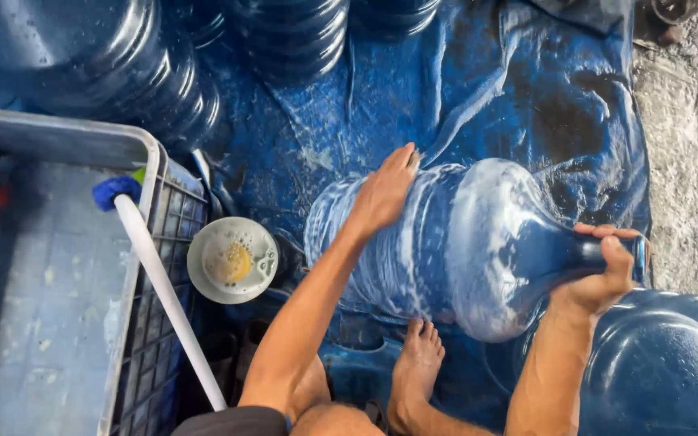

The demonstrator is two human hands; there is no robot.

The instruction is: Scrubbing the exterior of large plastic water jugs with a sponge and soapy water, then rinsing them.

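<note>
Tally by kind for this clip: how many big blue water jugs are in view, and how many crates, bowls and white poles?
Big blue water jugs: 5 (one soapy jug lying on its side, left hand on its body, right hand gripping its neck; others partly cropped)
Grey crate: 1
Round white bowl: 1
White pole: 1
Total: 8

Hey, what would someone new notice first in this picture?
A big blue water jug lies on its side mid-frame, soapy water inside. The left hand presses its ribbed body; the right hand clasps its neck. At left, a white pole leans on a grey crate.
</note>
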